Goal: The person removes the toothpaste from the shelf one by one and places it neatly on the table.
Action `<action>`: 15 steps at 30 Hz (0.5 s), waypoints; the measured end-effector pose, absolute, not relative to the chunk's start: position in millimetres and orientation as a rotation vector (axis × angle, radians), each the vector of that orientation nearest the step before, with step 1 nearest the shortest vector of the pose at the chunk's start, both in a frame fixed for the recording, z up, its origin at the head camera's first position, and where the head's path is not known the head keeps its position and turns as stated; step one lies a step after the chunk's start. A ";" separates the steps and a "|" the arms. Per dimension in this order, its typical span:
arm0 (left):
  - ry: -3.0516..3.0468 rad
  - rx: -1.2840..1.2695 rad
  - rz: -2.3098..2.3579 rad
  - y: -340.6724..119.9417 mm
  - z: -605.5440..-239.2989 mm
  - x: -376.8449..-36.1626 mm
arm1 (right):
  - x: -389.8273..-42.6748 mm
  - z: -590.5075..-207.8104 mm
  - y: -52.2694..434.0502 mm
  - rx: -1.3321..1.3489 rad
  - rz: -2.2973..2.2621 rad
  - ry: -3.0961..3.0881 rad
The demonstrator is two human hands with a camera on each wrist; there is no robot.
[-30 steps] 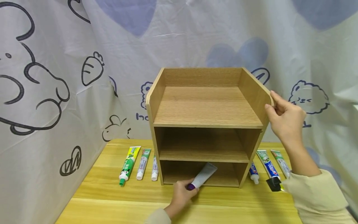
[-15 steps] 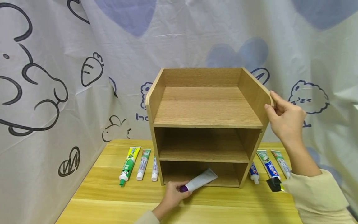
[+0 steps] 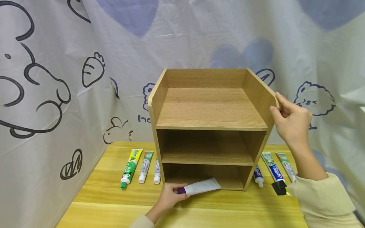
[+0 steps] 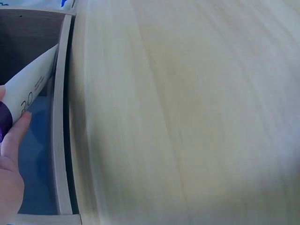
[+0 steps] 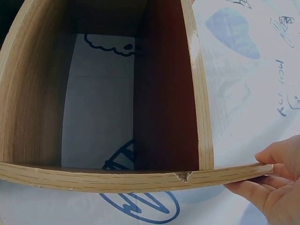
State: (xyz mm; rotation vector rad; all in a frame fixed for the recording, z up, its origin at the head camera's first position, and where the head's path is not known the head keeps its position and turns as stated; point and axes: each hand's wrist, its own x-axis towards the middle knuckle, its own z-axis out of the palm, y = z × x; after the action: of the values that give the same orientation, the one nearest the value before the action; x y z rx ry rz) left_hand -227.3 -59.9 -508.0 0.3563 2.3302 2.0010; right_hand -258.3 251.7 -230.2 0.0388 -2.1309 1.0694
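My left hand [image 3: 170, 197] pinches a white toothpaste tube [image 3: 201, 186] by its purple cap end. The tube lies nearly level in front of the bottom compartment, its flat end pointing right. In the left wrist view, the tube [image 4: 33, 83] shows dark lettering, and the left hand [image 4: 11, 173] is partly cut off by the frame. My right hand [image 3: 292, 122] grips the upper front corner of the right side panel of the wooden shelf unit [image 3: 211, 107]. In the right wrist view, thumb and fingers of the right hand [image 5: 274, 180] pinch that panel's edge from both sides.
Several toothpaste tubes lie on the wooden table [image 3: 114, 209]: a green-yellow tube [image 3: 132, 167] among those left of the shelf, a blue-green tube [image 3: 272, 167] among those right. A small black object [image 3: 279, 187] sits beside the right sleeve. A patterned curtain [image 3: 194, 38] hangs behind.
My left hand has moved left and slightly down with the toothpaste tube, which has turned from a steep slant to nearly level. The right hand has stayed on the shelf panel.
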 end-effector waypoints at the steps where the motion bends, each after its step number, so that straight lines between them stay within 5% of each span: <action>1: 2.316 0.348 2.004 -61.1 -507.1 -226.9 | -258.3 -230.2 251.7 0.039 1.070 -2.131; 15: 2.270 0.277 2.017 -88.6 -492.9 -217.7 | -257.8 -229.9 251.9 0.043 1.058 -2.133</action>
State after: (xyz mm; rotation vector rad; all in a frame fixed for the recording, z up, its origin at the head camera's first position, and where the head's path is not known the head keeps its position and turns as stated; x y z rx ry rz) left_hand -217.7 -88.6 -492.9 0.2774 2.2704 2.0171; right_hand -257.8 251.9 -229.9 0.0432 -2.1327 1.0580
